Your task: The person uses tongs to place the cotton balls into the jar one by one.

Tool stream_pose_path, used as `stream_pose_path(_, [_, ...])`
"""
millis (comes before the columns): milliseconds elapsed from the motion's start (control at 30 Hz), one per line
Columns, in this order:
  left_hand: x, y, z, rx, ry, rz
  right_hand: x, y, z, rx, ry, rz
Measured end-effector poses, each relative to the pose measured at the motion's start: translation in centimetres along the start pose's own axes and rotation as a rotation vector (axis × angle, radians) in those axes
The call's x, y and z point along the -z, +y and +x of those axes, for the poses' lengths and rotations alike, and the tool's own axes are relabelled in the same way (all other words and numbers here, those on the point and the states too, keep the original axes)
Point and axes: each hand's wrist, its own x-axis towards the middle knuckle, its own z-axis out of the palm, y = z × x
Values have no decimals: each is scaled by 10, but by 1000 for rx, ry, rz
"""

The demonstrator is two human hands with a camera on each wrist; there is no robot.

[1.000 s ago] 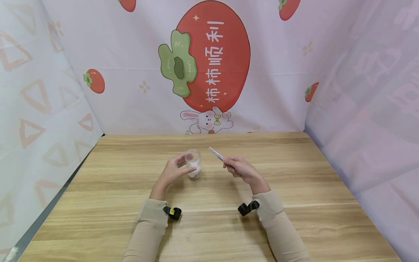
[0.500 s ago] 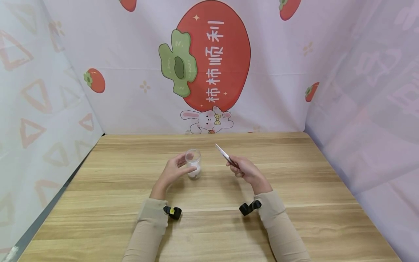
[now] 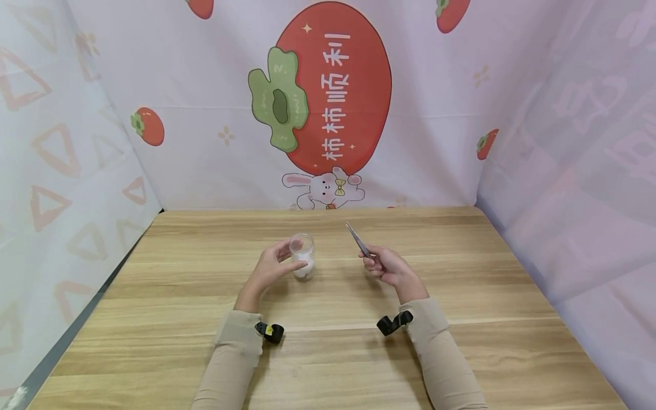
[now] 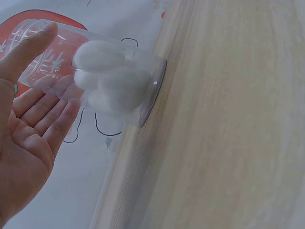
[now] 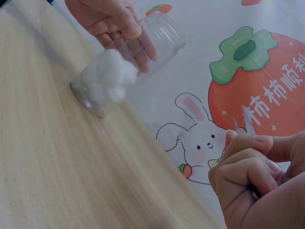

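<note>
A clear round jar (image 3: 303, 249) without a lid stands upright on the wooden table (image 3: 328, 364), with several white cotton balls (image 4: 112, 78) in its lower part. My left hand (image 3: 271, 266) holds the jar from the left, thumb on the near side and fingers round the far side. To the right of it, raised over the table, my right hand (image 3: 388, 267) pinches a pair of metal tweezers (image 3: 357, 240). Their tips point away and slightly left, with nothing between them. In the right wrist view, curled fingers (image 5: 245, 167) hide most of the tweezers, and two separate tips stick out.
Behind the table's far edge hangs a white cloth backdrop (image 3: 215, 171) printed with persimmons and a rabbit. More printed cloth closes off the left and right sides. Each sleeve cuff carries a black wrist camera (image 3: 270, 332).
My right hand has drawn a little to the right, away from the jar. The tweezers have turned so that their tips point more toward the backdrop. The left hand and jar stay put.
</note>
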Motion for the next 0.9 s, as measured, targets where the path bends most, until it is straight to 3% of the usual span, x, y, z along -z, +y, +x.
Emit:
stream_pose_path(367, [0,-1,0,-7,-1,-2,3,0,0,-42,-118,223])
stream_pose_path(633, [0,0,0,-8,-2,0,-2,-4,-5,-80,-5,246])
stream_pose_path(900, [0,1,0,-8,-7,-6,1,-6,-4,-97,27,252])
